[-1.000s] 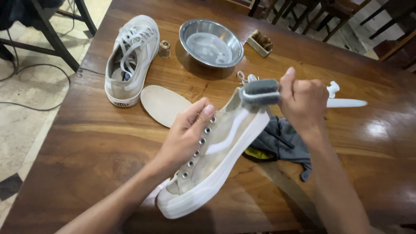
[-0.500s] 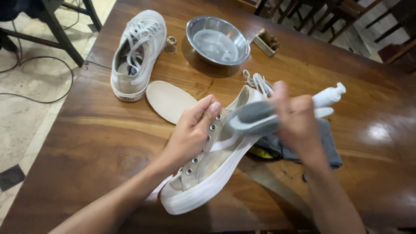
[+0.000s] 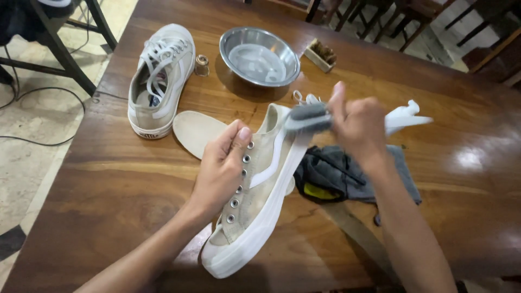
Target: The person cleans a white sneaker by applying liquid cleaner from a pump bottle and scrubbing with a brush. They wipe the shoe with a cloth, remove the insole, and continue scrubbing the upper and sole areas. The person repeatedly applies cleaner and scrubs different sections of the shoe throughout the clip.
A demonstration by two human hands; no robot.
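Bare hands (image 3: 222, 168), bare forearms, no sleeves

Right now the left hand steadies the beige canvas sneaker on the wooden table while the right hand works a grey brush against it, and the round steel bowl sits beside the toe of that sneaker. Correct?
Not quite. In the head view the round steel bowl sits beyond the heel end of the beige canvas sneaker, not by its toe. The left hand does steady it while the right hand works the grey brush.
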